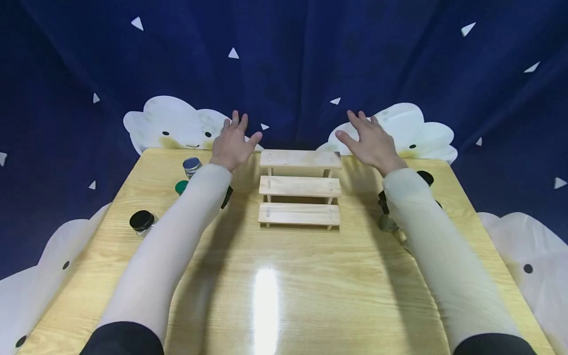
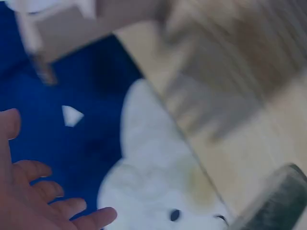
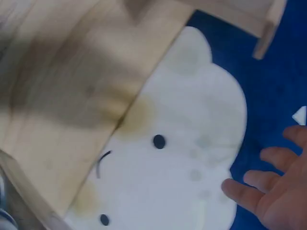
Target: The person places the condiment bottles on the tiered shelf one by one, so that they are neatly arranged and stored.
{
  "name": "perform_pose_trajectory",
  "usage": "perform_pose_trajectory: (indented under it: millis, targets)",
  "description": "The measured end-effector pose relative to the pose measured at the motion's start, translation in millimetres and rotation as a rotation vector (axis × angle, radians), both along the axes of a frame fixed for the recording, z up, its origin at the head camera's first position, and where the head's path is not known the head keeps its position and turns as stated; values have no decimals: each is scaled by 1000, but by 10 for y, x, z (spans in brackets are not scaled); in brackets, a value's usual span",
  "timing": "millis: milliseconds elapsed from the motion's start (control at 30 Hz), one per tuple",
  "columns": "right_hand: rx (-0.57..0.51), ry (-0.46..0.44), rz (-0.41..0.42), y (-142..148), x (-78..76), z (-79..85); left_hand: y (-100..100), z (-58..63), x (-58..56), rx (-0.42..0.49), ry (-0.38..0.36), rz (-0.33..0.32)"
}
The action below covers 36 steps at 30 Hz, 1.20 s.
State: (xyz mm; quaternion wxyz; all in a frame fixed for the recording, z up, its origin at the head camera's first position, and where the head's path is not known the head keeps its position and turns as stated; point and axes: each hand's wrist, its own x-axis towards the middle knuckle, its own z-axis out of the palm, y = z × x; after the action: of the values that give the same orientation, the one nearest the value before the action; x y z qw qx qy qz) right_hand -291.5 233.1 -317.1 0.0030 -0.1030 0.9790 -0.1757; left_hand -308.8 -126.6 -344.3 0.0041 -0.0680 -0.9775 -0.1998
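Note:
A small three-step wooden rack (image 1: 300, 186) stands at the back of the table. My left hand (image 1: 235, 143) is held out beyond its left end, fingers spread, holding nothing. Off the rack's right end my right hand (image 1: 372, 143) is likewise stretched out with spread fingers and nothing in it. In the left wrist view the left hand (image 2: 48, 201) shows extended fingers against the blue curtain. The right wrist view has the right hand (image 3: 278, 187) apart from the rack's edge (image 3: 240, 17) above it.
On the left stand a black-lidded jar (image 1: 142, 222), a green-lidded one (image 1: 181, 187) and a silver-lidded one (image 1: 192, 165). Beside the right forearm a black lid (image 1: 426, 177) and a glass jar (image 1: 387, 224) show partly. A blue curtain (image 1: 284, 74) with white clouds hangs behind the table (image 1: 337, 286).

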Motion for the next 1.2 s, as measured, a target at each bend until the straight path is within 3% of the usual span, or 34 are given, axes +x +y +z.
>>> perform_pose_trajectory:
  millis: [167,300,467,633,800,1033,1200]
  targets:
    - [3,1,30,-50,143,222,162,210,205,111,35,-34]
    - [11,48,60,-105,294,418,309,345,437,210,114,-79]
    - [16,111,94,-165,533,608,409,404,735,314,201,-133]
    - [1,176,119,-169,799,737,399,327,1004,383,202,-132]
    - [-6,215,124,-42,1071,829,344,199,1199,453,173,-108]
    - [-2,254,131,168,1366,810,148,-25,1348,488,117,-36]
    - [-17,264,81,388,1503,728,59,-213,1416,545,42,12]
